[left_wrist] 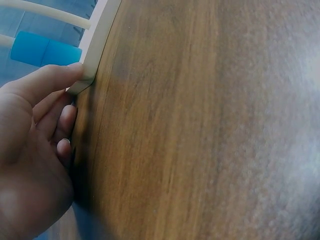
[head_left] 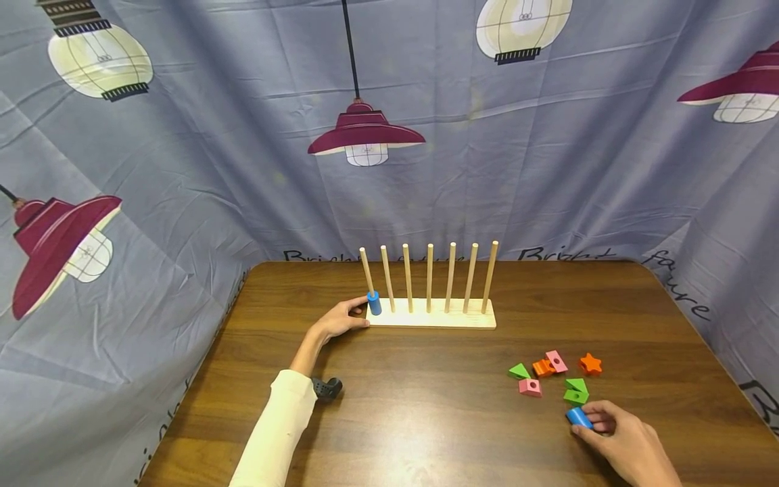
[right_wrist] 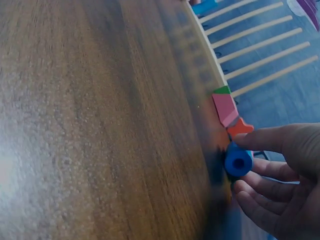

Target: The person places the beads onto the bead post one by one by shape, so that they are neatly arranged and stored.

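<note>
A pale wooden peg board [head_left: 432, 323] with several upright rods stands toward the back of the table. On its leftmost rod sit blue cylinders [left_wrist: 46, 49], a seam showing between them. My left hand [head_left: 338, 320] holds the left end of the board, its thumb against the front edge in the left wrist view. At the front right, my right hand [head_left: 629, 439] grips another blue cylinder [head_left: 579, 417] between thumb and fingers, low over the table. The hole in this cylinder's end faces the camera in the right wrist view.
Just beyond the right hand lie green pieces [head_left: 575, 391], an orange star [head_left: 590, 364], pink blocks [head_left: 530, 387], an orange block [head_left: 544, 368] and a green triangle [head_left: 520, 370]. A black strap device [head_left: 327, 387] is on the left wrist. Behind the table hangs a grey-blue curtain [head_left: 243, 169].
</note>
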### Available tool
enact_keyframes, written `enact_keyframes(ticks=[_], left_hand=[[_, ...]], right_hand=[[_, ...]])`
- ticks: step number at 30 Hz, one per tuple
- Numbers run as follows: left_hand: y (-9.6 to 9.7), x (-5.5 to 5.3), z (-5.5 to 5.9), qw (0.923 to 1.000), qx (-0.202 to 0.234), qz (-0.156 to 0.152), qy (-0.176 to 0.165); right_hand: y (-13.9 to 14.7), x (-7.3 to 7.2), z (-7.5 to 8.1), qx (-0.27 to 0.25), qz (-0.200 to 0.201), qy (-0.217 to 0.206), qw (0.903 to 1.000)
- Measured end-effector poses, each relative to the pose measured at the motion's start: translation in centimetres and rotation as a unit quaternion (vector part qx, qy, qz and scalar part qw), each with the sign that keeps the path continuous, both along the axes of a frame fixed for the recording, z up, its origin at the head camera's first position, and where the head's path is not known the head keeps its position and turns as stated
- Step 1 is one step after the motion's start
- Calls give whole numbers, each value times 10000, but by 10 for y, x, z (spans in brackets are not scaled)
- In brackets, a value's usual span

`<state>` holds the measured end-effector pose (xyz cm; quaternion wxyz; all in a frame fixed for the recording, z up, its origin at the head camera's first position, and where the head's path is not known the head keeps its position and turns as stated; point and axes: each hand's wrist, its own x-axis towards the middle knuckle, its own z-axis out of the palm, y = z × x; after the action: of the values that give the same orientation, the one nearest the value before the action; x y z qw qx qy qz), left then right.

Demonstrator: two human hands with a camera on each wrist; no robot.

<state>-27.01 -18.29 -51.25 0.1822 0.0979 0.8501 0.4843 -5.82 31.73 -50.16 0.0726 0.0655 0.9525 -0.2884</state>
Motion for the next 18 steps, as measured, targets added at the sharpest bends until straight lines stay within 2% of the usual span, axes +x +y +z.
enact_keyframes(ticks=[7,13,15,18], left_hand=[[1,2,1,10000,70,-14,-27],[1,1,1,10000,55,33,19],[1,1,1,10000,39,47,43],[1,1,1,10000,22,40,31]], right_hand=[[-4,-1,0,-10,111,-28,9999],[-13,-2,11,-66,292,-42,9995],[-18,-4,17,-64,326,49,9994],[-26,-7,23,-160,394,419,9982]])
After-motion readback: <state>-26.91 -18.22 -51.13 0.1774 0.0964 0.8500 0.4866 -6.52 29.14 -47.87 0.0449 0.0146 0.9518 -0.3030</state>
